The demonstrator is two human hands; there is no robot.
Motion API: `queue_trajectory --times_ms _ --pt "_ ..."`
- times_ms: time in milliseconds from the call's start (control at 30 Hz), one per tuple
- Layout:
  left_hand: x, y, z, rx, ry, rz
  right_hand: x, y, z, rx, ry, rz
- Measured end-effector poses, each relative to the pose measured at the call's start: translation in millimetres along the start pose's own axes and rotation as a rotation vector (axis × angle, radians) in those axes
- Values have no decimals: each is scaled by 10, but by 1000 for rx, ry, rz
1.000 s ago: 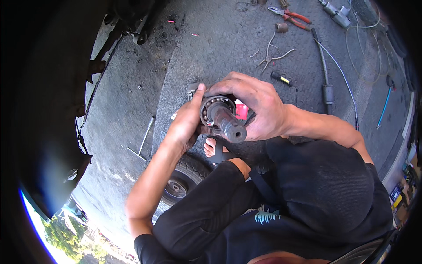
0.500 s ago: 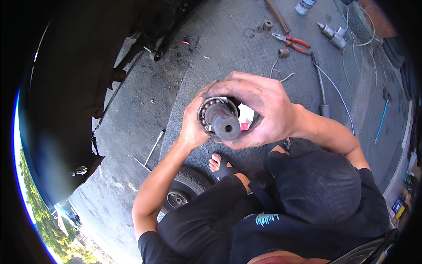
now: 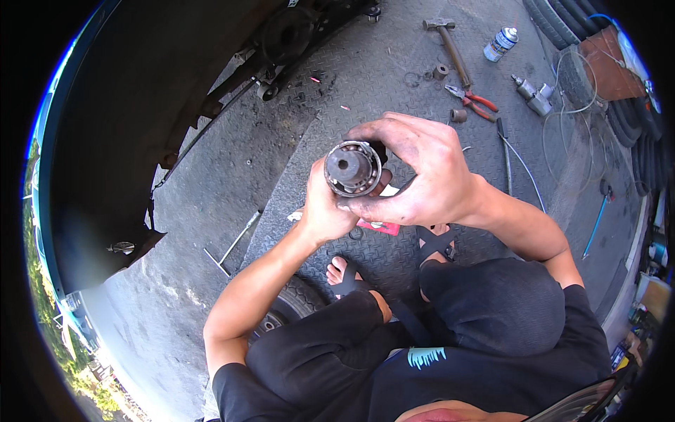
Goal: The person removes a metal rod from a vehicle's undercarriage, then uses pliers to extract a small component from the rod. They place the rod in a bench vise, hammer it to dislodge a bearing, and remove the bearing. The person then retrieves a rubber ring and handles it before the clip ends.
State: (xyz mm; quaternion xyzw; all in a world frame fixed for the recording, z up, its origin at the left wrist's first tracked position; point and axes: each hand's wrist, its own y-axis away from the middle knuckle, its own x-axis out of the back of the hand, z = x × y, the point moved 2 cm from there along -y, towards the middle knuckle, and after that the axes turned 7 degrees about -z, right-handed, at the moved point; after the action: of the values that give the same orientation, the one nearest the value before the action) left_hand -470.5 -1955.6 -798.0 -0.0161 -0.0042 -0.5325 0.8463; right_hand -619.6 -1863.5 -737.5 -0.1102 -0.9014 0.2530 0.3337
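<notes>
In front of me I hold a dark metal shaft (image 3: pixel 344 164) nearly end-on, its round end with a centre hole facing up. A ball bearing (image 3: pixel 373 184) with exposed steel balls surrounds the shaft. My left hand (image 3: pixel 325 205) is wrapped round the assembly from the left and below; its fingertips are hidden. My right hand (image 3: pixel 439 167), with blackened fingers, curves over from the right, its thumb and forefinger at the bearing's rim. The shaft's lower part is hidden behind the bearing and my hands.
Beyond my hands lie a hammer (image 3: pixel 455 58), red-handled pliers (image 3: pixel 477 103), a spray can (image 3: pixel 500 45) and an air impact wrench (image 3: pixel 536 98). A T-shaped wrench (image 3: pixel 240 244) and a tyre (image 3: pixel 299 301) are at left. Below my hands is a red packet (image 3: pixel 380 227). A dark vehicle body (image 3: pixel 126 133) overhangs the left.
The shaft and bearing have tilted, so the shaft's end, which pointed lower right, now faces up more squarely. Both hands keep their grip. The view has shifted, with the floor tools lower in it.
</notes>
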Motion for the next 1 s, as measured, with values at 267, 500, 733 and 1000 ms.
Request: queue_trajectory --times_ms 267,500,733,1000 --pt "147 62 -33 -20 -100 169 25 -126 -56 -30 117 -70" --pt "331 89 -70 6 33 145 1033 515 994 -442 282 235" --pt "552 154 55 -149 253 98 630 2306 2155 -1104 441 -432" --pt "684 230 207 31 -432 142 145 2370 2602 -364 846 -974"
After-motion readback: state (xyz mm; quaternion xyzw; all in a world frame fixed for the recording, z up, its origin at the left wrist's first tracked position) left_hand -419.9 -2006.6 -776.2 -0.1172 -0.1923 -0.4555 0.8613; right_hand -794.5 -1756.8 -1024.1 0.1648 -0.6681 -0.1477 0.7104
